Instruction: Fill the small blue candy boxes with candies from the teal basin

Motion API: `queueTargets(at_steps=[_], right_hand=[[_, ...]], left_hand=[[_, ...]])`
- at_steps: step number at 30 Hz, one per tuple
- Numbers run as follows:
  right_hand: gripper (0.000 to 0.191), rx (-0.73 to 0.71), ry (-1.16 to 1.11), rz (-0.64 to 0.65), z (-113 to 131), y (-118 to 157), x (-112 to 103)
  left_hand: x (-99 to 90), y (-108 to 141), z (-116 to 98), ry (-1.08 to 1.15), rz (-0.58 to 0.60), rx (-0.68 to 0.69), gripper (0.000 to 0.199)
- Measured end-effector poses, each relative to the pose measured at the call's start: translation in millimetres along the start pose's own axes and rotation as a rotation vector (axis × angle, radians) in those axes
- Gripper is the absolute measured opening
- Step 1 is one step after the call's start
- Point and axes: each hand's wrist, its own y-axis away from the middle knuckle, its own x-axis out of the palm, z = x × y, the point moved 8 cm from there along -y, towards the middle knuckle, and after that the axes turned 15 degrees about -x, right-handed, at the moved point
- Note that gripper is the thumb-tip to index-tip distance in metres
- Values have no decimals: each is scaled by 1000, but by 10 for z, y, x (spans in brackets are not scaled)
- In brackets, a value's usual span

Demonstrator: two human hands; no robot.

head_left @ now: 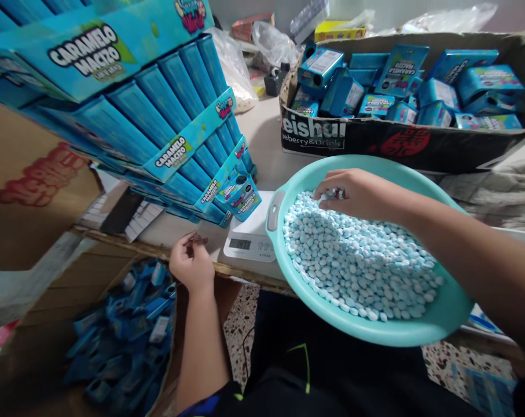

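My right hand point(347, 194) is over the far side of a turquoise basin point(375, 336), its fingers closed around a few small candies. Pale blue and white candies point(362, 266) fill much of the basin. At the table's front edge, my left hand point(195, 263) has its fingers curled in, and I see nothing held in them. Just right of it sits a white kitchen scale point(249, 246) with a lit digital display. A small blue candy box point(243, 197) is on the scale's plate, beside the stacked display trays.
Tall stacked trays of blue boxes point(171, 104) lean at the left. Behind the basin, a black carton point(358, 136) holds several blue boxes. Below the table at left, a large cardboard box point(40, 313) contains many blue boxes. Plastic bags point(273, 43) lie at the back.
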Motion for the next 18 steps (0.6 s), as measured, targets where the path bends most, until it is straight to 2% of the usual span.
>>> queueTargets(at_steps=[18], right_hand=[[16,-26,5,7,4,13,31]], left_hand=[[-12,31,-21,61,-20,-17,33]])
